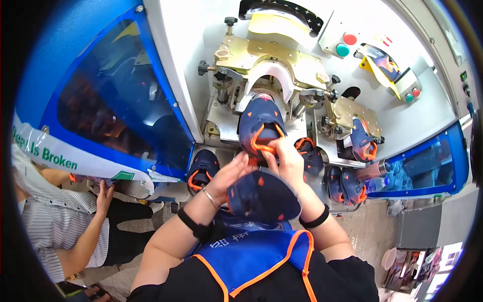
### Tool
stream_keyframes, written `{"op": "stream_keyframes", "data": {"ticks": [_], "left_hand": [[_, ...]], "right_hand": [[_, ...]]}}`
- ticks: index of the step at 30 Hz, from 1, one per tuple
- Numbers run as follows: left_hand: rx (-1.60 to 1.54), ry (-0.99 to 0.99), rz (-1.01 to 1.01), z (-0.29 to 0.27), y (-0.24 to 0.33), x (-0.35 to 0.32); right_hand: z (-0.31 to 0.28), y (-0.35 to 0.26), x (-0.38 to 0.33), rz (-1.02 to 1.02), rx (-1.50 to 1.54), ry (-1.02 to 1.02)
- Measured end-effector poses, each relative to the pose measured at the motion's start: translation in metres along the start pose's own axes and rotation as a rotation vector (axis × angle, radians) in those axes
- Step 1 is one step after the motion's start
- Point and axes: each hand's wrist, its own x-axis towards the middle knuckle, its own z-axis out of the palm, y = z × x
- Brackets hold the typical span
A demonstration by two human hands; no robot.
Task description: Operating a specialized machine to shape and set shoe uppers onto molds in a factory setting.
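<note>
A navy shoe upper (260,117) with orange collar trim sits toe-up against the front of a machine's mould, below a white curved pad (271,75). My right hand (287,158) pinches its orange collar edge. At the lower left of the same collar is my left hand (227,177), fingers close together and touching the edge; its thumb is partly hidden. A second navy upper (264,196) with small orange marks is between my forearms, just below my hands. What supports it is hidden.
Navy shoes stand at the left (204,168) and right (347,185) on the machine ledge. Another upper (361,141) sits on the right-hand station. Red (350,38) and green buttons are on the back wall. A blue-framed window (121,100) and a co-worker in stripes (70,221) are at left.
</note>
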Motion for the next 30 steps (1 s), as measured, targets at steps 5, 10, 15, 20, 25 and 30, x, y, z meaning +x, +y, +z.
{"op": "stream_keyframes", "data": {"ticks": [5, 10, 15, 20, 25, 30], "left_hand": [[-0.144, 0.128, -0.066, -0.001, 0.019, 0.045], [-0.211, 0.121, -0.026, -0.008, 0.023, 0.053], [-0.153, 0.214, -0.04, -0.016, 0.026, 0.058], [-0.148, 0.202, -0.035, -0.023, 0.027, 0.06], [-0.245, 0.167, -0.026, -0.026, 0.024, 0.061], [-0.173, 0.229, -0.033, -0.022, 0.028, 0.06]], "right_hand": [[-0.003, 0.007, 0.033, -0.136, -0.195, -0.034], [0.007, 0.008, 0.052, -0.199, -0.182, 0.033], [0.019, 0.006, 0.052, 0.005, 0.052, -0.043], [0.019, 0.003, 0.053, -0.167, -0.054, -0.012], [0.017, 0.0, 0.057, -0.141, -0.083, -0.023], [0.017, 0.0, 0.056, -0.144, -0.13, -0.009]]}}
